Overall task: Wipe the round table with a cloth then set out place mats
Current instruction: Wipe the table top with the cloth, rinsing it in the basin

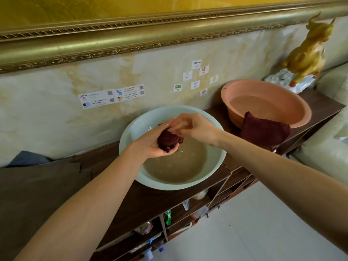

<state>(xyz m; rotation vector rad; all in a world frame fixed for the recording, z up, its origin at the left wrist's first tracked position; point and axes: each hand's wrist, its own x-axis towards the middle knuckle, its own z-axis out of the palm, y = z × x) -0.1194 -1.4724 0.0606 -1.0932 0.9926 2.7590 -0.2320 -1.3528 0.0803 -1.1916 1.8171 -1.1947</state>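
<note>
The dark red cloth point(169, 140) sits bunched in the cupped left hand point(156, 142) above the pale basin point(216, 159) of cloudy water, with the right hand point(194, 127) pinching its upper edge from the right.

two basins are seen on the dark shelf top point(150, 200): one pale green basin point(216, 162) holding cloudy water and one pink basin point(301, 110) holding clear water. two dark red cloths are counted, one bunched cloth point(168, 141) held over the green basin and one folded cloth point(265, 131) draped on the pink rim. two hands are in view, the left hand point(152, 144) and the right hand point(195, 127). one gold bull figurine point(308, 53) is seen. seven small picture cards point(195, 84) and two longer sticker strips point(111, 97) are counted on the wall.
</note>
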